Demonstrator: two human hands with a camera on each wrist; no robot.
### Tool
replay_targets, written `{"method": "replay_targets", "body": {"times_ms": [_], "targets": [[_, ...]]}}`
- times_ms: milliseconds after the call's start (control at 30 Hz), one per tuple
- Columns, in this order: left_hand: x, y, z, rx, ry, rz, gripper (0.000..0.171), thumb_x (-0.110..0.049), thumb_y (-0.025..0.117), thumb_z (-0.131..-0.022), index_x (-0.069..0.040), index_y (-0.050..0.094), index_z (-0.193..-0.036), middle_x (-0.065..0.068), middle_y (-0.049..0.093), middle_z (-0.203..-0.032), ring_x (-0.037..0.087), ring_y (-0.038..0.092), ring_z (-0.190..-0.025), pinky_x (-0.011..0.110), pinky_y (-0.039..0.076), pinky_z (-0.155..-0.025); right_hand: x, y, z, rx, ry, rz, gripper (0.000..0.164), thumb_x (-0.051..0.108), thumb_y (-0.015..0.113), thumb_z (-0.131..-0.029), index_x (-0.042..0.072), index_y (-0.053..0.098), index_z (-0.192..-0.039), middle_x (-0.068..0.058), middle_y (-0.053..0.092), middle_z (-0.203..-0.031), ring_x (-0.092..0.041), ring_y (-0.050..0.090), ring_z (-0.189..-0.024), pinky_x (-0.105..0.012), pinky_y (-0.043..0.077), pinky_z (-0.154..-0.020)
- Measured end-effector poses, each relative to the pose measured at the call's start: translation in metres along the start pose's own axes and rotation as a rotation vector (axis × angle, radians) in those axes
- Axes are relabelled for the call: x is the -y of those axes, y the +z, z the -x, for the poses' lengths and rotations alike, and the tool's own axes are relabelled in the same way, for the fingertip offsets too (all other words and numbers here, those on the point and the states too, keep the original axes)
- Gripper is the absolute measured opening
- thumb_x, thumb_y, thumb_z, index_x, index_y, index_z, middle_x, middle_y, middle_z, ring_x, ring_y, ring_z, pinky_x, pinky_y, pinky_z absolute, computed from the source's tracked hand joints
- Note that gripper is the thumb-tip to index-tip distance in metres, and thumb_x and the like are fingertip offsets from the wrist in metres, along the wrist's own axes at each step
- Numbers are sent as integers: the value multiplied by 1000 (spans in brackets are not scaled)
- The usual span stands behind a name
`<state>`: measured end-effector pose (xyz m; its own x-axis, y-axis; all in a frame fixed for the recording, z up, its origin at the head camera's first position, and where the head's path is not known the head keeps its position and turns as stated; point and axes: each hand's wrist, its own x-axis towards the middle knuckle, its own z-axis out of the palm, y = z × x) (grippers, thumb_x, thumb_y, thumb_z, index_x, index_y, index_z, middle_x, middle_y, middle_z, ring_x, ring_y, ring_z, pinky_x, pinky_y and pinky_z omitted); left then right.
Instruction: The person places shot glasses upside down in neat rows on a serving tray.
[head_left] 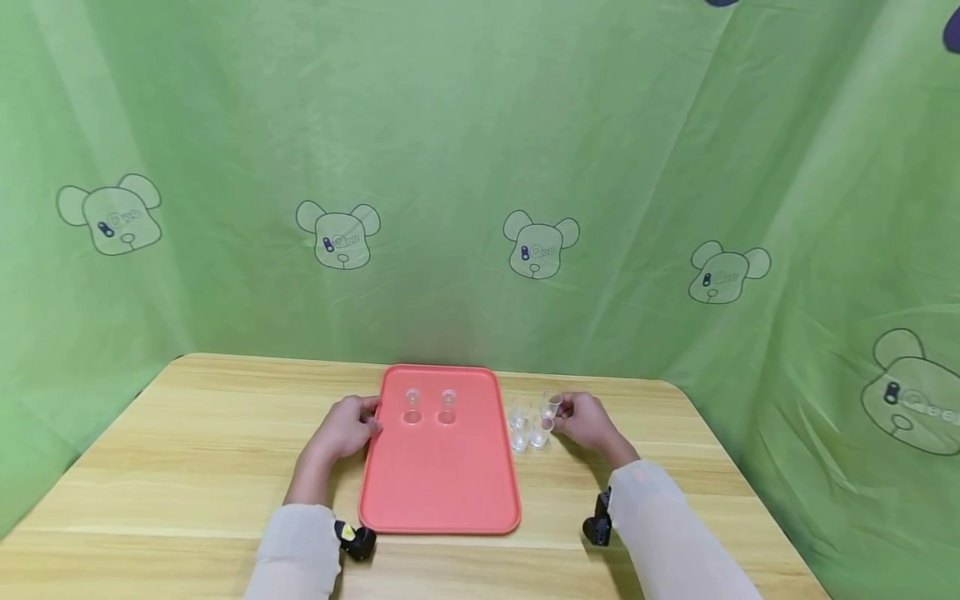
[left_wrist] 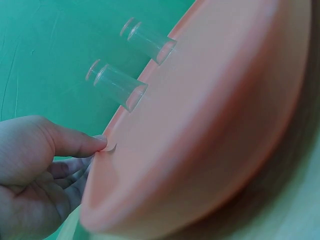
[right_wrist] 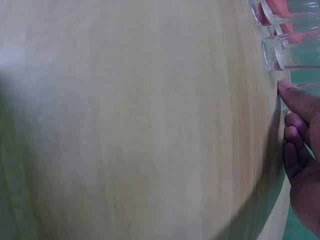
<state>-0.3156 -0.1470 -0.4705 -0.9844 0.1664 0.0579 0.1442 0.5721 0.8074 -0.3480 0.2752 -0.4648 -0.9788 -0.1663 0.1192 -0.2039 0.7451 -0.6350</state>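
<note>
A pink-red tray [head_left: 440,483] lies on the table, and my left hand [head_left: 349,427] holds its left rim. In the left wrist view the thumb [left_wrist: 82,143] presses on the rim while the other fingers sit at its outer side. Two clear shot glasses [left_wrist: 116,86] stand upside down near the tray's far end. Right of the tray, several more shot glasses [head_left: 519,437] stand upright in a tight cluster. My right hand [head_left: 588,421] pinches the back right shot glass [head_left: 551,405] of that cluster; in the right wrist view, fingers [right_wrist: 300,100] mostly hide this glass.
The wooden table [head_left: 187,467] reaches out on both sides of the tray. Behind it hangs a green curtain [head_left: 442,167] with bear-face prints, which also runs along the right side. A black wrist camera [head_left: 598,521] sits by the right sleeve.
</note>
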Motion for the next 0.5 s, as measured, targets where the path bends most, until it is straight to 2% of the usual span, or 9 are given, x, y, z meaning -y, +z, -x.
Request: {"method": "replay_targets", "body": {"times_ms": [200,500], "targets": [[-1,0,0,-1,-2,1,50,5,63,-92,5,57,-141,9,67,-88,19,59,-77,31,51,-68,0,2,-1,15,31,10,27,11,81,-88,-4,73,-109,-5,64,-81,-17,55,-75,-31,48,-70],[-1,-1,1,-4,-5,4,51,6,63,-91,5,57,-142,10,68,-89,19,60,-79,31,52,-70,-2,3,-1,2,14,4,21,12,80,-88,-1,74,-103,-5,64,-82,-17,56,-76,-31,49,-71]]}}
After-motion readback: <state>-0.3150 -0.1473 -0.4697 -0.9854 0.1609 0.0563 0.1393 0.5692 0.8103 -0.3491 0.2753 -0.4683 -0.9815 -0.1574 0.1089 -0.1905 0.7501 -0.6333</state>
